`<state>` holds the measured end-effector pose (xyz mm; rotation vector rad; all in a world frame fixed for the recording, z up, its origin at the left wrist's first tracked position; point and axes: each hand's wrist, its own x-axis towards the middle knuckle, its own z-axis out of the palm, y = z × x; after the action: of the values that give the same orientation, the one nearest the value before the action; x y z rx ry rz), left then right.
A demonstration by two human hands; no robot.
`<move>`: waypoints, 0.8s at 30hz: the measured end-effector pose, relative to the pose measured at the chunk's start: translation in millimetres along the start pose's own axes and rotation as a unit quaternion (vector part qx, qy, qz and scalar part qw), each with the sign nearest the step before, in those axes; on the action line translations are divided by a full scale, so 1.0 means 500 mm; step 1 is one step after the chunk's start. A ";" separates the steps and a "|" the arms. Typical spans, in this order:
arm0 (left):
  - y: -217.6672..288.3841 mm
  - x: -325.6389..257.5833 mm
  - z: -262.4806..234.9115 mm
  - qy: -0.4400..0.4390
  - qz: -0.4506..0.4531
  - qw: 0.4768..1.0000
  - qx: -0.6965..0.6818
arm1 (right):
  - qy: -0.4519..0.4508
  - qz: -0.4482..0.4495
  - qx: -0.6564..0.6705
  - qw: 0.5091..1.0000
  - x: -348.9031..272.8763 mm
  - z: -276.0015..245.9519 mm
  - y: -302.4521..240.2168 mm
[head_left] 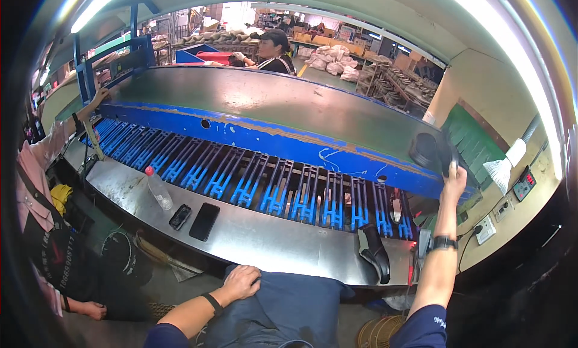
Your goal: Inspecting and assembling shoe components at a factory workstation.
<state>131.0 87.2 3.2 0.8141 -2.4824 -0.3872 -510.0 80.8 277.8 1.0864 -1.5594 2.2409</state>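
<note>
My right hand [456, 182] reaches up to the right end of the conveyor belt, its fingers closed on a dark, motion-blurred black shoe [450, 158]. Just left of it, another black shoe or sole [425, 148] lies on the belt; its exact kind is unclear. My left hand [242, 282] rests, fingers loosely bent, on the navy cloth [295, 306] over my lap, holding nothing visible. On the steel ledge in front of me, a black shoe [374, 254] lies toward the right, its toe pointing at the front edge.
The green conveyor belt [241, 92] runs across behind blue bars [277, 194]. A clear bottle [158, 190], small black case [180, 216] and phone [205, 221] sit on the steel ledge [289, 233]. A co-worker [45, 197] stands at left; another [277, 53] is beyond the belt.
</note>
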 end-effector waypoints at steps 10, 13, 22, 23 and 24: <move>0.119 0.065 -0.028 0.090 -0.109 0.714 -0.685 | -0.413 -0.171 -0.011 0.894 -0.805 -0.017 -0.356; 0.155 0.077 -0.055 0.154 -0.264 0.545 -0.781 | -0.596 -0.191 -0.017 0.779 -0.965 -0.021 -0.345; 0.121 -0.193 -0.019 0.242 -0.361 0.622 -0.652 | -0.162 -0.023 -0.496 0.853 -0.699 -0.214 -0.007; 0.106 -0.216 -0.025 0.254 -0.358 0.619 -0.651 | -0.185 0.042 -0.501 0.844 -0.700 -0.237 0.033; 0.103 -0.220 -0.045 0.179 -0.403 0.624 -0.645 | -0.207 0.131 -0.428 0.870 -0.713 -0.273 0.110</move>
<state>195.8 192.5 2.4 1.0359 -0.7710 -1.7836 -348.6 260.5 -22.8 1.1207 -2.6178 1.1402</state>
